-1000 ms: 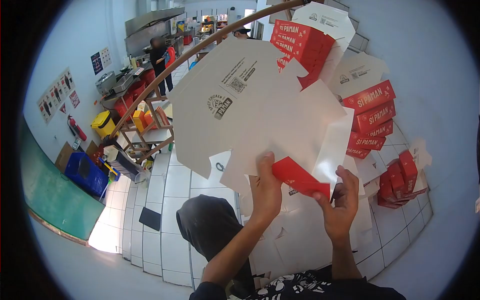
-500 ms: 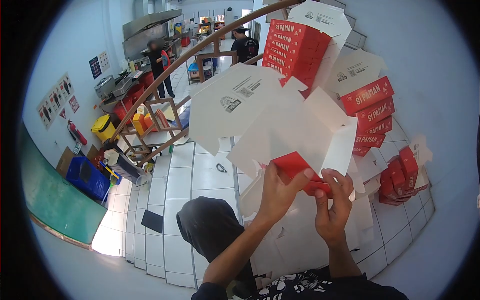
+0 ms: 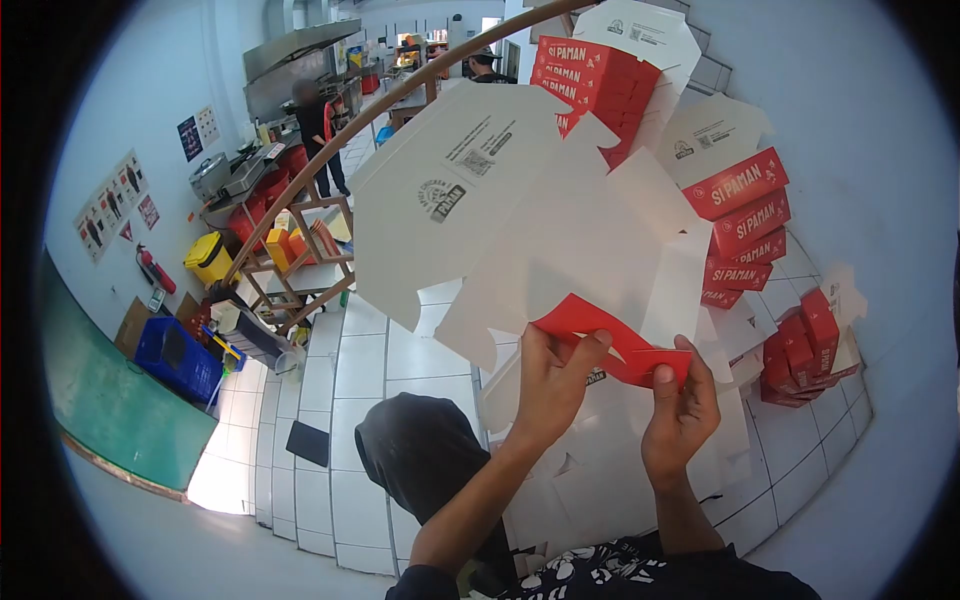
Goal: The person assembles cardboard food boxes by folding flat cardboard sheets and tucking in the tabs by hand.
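A partly folded cardboard food box (image 3: 590, 235) is held up in front of me, its white inside facing me and its printed lid spread to the upper left. My left hand (image 3: 553, 385) pinches the red front panel from the left, thumb on top. At the right end of that panel, my right hand (image 3: 680, 415) grips a red flap between thumb and fingers. The near edge of the panel bends between the two hands. Below the hands lie more flat white box sheets (image 3: 620, 480), partly covered by my forearms.
Folded red boxes stand in a tall stack (image 3: 600, 85), a middle stack (image 3: 745, 225) and a lower pile (image 3: 800, 350) on the tiled stairs. A wooden handrail (image 3: 400, 90) curves past the far side. Two people (image 3: 318, 135) are in the kitchen beyond.
The box's lid has swung up and toward me, covering more of the handrail. The red front panel has opened out flatter, and my right hand has shifted slightly right and down with its flap.
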`<state>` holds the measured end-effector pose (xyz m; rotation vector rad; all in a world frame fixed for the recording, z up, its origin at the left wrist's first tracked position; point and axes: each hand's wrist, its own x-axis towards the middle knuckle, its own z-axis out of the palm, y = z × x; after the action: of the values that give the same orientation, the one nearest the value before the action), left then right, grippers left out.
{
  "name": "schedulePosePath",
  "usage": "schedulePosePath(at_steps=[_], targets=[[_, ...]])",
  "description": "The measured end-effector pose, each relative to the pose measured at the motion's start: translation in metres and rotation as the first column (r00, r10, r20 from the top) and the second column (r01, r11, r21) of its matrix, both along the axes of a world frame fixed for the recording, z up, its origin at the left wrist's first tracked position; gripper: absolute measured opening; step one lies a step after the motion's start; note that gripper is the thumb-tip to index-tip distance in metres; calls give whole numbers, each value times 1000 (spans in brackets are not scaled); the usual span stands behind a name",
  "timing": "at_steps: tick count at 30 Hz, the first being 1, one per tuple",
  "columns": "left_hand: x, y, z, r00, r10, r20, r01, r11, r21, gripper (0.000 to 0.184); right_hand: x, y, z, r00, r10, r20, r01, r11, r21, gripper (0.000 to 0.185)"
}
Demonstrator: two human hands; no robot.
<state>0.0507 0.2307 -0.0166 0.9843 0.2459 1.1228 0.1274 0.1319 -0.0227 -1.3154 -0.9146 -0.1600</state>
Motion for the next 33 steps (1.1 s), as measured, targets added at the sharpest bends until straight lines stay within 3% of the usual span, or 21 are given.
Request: schedulePosePath(at_steps=[2, 8, 11, 12, 15, 18, 19, 21, 22, 24, 25, 27, 28, 31, 33], targets=[[0, 1, -1, 1000, 0, -21, 2, 995, 100, 32, -1, 1, 1, 998, -25, 53, 27, 999, -24, 33], [-1, -1, -3, 999, -40, -3, 40, 991, 129, 34, 4, -5, 3, 944, -104, 314, 149, 981, -123, 35], [-8, 5, 3, 921, -373, -109, 386, 910, 148, 36, 5, -8, 6, 868, -95, 486, 216, 956, -197, 37], [-6, 5, 0, 940, -320, -119, 340, 912, 229, 32, 2, -10, 8, 857, -64, 512, 220, 943, -250, 38], [-4, 2, 0, 976, -218, -16, 216, 951, 221, 32, 0, -14, 21, 833, 48, 551, 147, 941, -305, 39], [-9, 7, 4, 974, -122, -191, 175, 940, 291, 41, 16, -22, 30, 848, 158, 506, -24, 965, -262, 42], [-10, 7, 6, 987, -108, -121, 134, 963, 234, 43, 25, -28, 31, 855, 196, 481, -88, 967, -239, 44], [-11, 6, 10, 997, -68, 28, 65, 992, 111, 48, 55, -33, 22, 930, -67, 362, 111, 988, -103, 45], [-13, 10, 9, 995, -93, 46, 88, 992, 88, 51, 65, -37, 34, 848, -188, 496, 302, 940, -158, 47], [-19, 21, 3, 986, -147, 75, 144, 988, 47, 57, 69, -40, 57, 695, -218, 685, 398, 910, -115, 49], [-21, 24, 3, 949, -248, 192, 251, 968, 10, 59, 72, -40, 67, 604, -229, 763, 441, 894, -81, 51], [-26, 26, 0, 806, -421, 417, 471, 882, -22, 64, 78, -48, 79, 591, -145, 793, 390, 913, -124, 38], [-30, 29, -6, 745, -510, 430, 579, 815, -36, 68, 72, -52, 93, 564, -82, 822, 363, 918, -157, 30], [-21, 29, -4, 471, -674, 569, 655, 699, 286, 86, 55, -60, 121, 417, 48, 908, 306, 933, -190, 13], [-26, 23, 4, 515, -721, 463, 606, 689, 398, 104, 38, -59, 129, 298, 166, 940, 222, 946, -237, 14]])
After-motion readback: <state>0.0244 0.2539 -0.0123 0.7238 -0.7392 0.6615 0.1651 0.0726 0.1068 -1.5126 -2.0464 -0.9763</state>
